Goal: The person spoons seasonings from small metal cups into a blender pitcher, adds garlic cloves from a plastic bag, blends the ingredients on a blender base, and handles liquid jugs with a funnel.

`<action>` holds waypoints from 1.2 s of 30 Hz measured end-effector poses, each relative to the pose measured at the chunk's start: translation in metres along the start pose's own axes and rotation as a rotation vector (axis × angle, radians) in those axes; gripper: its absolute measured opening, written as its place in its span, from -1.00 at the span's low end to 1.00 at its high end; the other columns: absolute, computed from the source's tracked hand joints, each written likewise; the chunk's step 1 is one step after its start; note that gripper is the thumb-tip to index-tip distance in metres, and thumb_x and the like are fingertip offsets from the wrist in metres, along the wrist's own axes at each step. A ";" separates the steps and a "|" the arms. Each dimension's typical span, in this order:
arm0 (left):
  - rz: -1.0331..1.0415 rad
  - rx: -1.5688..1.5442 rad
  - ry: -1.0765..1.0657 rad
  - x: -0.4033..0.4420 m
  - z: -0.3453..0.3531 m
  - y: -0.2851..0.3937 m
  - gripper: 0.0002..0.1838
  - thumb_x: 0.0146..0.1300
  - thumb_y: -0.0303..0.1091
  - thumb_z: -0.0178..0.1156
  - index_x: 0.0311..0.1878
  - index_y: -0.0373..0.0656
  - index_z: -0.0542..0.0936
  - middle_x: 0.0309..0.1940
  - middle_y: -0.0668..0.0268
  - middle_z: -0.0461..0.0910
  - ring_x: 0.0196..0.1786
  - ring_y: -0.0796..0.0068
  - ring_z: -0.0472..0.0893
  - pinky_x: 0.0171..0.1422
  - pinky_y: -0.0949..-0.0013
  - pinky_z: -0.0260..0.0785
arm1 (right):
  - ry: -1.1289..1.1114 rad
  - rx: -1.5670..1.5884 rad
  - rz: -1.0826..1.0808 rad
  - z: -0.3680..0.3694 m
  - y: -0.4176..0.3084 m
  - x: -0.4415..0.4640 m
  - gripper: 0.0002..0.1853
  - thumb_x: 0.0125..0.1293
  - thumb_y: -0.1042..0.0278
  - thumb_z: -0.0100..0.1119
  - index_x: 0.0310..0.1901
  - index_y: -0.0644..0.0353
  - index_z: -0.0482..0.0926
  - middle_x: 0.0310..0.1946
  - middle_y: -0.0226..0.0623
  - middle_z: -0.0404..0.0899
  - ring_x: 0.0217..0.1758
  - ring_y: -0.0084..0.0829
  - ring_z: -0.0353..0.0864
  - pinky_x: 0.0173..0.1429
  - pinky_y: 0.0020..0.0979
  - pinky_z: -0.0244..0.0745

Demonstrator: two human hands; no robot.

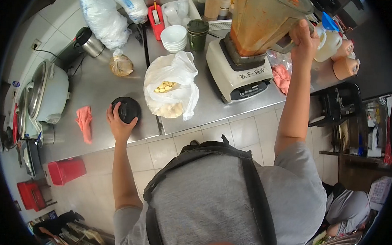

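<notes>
Nearest is the person's grey shirt (206, 196), crossed by black straps (259, 198), above a tiled floor (162, 153). Just past the near edge of the steel tabletop (100, 86), the left hand (121, 123) is partly open, fingers and thumb spread against the near side of a round black lid (131, 110) lying there; whether it grips the lid or only rests on it, I cannot tell. A pink cloth (84, 124) lies to the left of that hand. To the right of the lid, an opened white plastic bag (187, 72) shows pale yellow pieces (165, 87) inside. Further right stands a cream blender base (238, 74) with handwritten lettering on its front, and the blender jar (264, 23), its walls smeared orange, sits on it. The right hand (306, 40) is closed around the jar's handle (288, 44). Beside the base lies another pink cloth (281, 79). Farther back, a small tied bag (121, 65) of brownish contents lies left of stacked white bowls (174, 37), which stand next to a dark green cup (197, 34). Behind these are a red holder (156, 24) and, to the left, bulky clear bags (100, 17).
</notes>
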State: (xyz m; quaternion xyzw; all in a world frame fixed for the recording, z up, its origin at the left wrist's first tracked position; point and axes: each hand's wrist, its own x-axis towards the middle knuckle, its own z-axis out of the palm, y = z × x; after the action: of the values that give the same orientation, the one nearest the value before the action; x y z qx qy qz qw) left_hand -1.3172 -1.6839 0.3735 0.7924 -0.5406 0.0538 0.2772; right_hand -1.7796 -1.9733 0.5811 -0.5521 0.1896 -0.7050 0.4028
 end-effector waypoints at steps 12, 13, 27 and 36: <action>0.012 0.016 0.040 -0.013 0.005 -0.001 0.00 -0.27 -0.21 0.50 0.35 0.10 0.25 0.34 -0.06 0.11 0.37 -0.17 0.11 0.38 -0.06 0.06 | -0.193 -0.568 0.141 -0.053 0.035 -0.051 -0.56 0.20 0.19 0.31 0.01 0.22 0.41 -0.20 -0.34 0.52 -0.17 -0.51 0.48 -0.04 -0.45 0.38; 0.031 0.058 0.080 -0.019 0.009 -0.002 -0.09 -0.12 -0.22 0.44 0.37 0.06 0.24 0.34 -0.09 0.11 0.37 -0.18 0.11 0.39 -0.05 0.04 | -0.211 -0.794 0.004 -0.071 0.035 -0.067 -0.44 0.14 0.25 0.35 0.11 0.22 0.32 -0.08 -0.21 0.48 -0.04 -0.41 0.45 0.08 -0.38 0.33; 0.393 -0.432 0.096 -0.069 0.046 0.323 -0.73 -0.06 -0.71 0.10 -0.27 -0.23 0.60 -0.27 0.18 0.57 -0.15 0.14 0.53 0.01 0.19 0.37 | -0.528 -1.605 -0.139 -0.292 0.012 -0.095 -0.72 -0.05 0.64 0.11 -0.24 0.22 0.63 -0.03 -0.31 0.52 0.12 -0.25 0.42 0.21 -0.17 0.24; 0.566 -0.776 -0.447 -0.049 0.132 0.506 -0.60 0.05 -0.70 0.04 0.02 -0.30 0.50 0.09 0.04 0.44 0.14 0.05 0.44 0.18 0.18 0.32 | -0.653 -1.018 -0.128 -0.194 -0.040 -0.116 -0.69 -0.07 0.62 0.06 -0.22 0.26 0.62 -0.20 -0.22 0.55 -0.15 -0.18 0.54 -0.06 -0.23 0.39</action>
State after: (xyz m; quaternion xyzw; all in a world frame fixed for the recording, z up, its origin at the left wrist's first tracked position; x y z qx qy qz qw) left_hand -1.8143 -1.8410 0.4368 0.4470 -0.7594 -0.2478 0.4026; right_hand -1.9674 -1.8929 0.4752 -0.8733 0.3361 -0.3428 0.0824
